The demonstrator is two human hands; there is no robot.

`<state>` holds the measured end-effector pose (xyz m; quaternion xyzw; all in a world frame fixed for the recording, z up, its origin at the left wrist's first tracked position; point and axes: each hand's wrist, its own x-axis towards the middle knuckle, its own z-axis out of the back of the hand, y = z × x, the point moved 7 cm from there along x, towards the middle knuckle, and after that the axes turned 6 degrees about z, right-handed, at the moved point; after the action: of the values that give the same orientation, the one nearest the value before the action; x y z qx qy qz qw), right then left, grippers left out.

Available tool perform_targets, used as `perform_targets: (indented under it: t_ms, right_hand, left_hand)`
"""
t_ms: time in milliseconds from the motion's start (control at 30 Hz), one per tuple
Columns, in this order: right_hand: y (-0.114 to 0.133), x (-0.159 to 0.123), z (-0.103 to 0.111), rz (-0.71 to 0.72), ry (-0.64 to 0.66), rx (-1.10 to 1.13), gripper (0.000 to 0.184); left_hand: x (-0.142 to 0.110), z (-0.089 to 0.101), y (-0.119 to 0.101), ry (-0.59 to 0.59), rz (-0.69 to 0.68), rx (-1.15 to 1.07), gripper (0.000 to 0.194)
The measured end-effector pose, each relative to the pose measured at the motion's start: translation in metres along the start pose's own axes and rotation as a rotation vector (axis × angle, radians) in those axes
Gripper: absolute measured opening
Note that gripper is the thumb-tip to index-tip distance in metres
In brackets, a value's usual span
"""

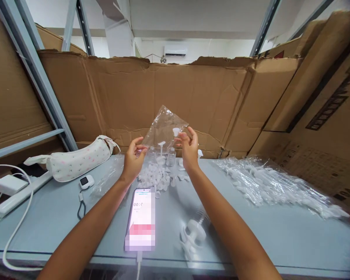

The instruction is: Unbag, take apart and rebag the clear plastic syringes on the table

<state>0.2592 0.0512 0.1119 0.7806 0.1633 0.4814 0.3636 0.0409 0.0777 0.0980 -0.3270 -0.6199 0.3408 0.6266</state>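
Both hands are raised above the pale grey metal counter (61,210), holding up a clear, crinkled plastic bag (163,126) between them. The left hand (133,157) pinches the bag's lower left edge, its fingers (140,146) closed on the film. The right hand (189,149) grips the bag's right edge with its fingers (182,136) closed on it, and a small white plastic cap (176,131) shows just at those fingertips; whether it sits inside the bag or outside I cannot tell.

Below the bag lies a heap of small white plastic pieces (156,177), with two small clear bottles (171,156) standing just behind it. A lit smartphone (141,217) lies flat between the forearms, and beside it a white pump part (194,229). To the right stretches a pile of clear bagged white parts (274,184). On the left rest a white fabric pouch with pink specks (78,161), a small white device (86,181) and a white charger with cable (8,184). Brown cardboard sheets (192,97) wall in the back
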Motion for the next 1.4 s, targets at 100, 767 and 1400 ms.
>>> perform_targets:
  t_ms: [100, 767, 1400]
  right_hand:
    - [-0.005, -0.003, -0.01, 0.002, 0.093, 0.015, 0.039]
    - [0.015, -0.027, -0.026, -0.088, 0.27, 0.135, 0.026]
    - [0.015, -0.084, -0.012, -0.277, 0.579, 0.119, 0.056]
  left_hand:
    - [0.001, 0.004, -0.001, -0.017, -0.018, -0.115, 0.024]
    - [-0.028, 0.003, -0.052, 0.354, -0.021, -0.179, 0.084]
    - [-0.06, -0.011, -0.031, 0.465, 0.346, -0.165, 0.079]
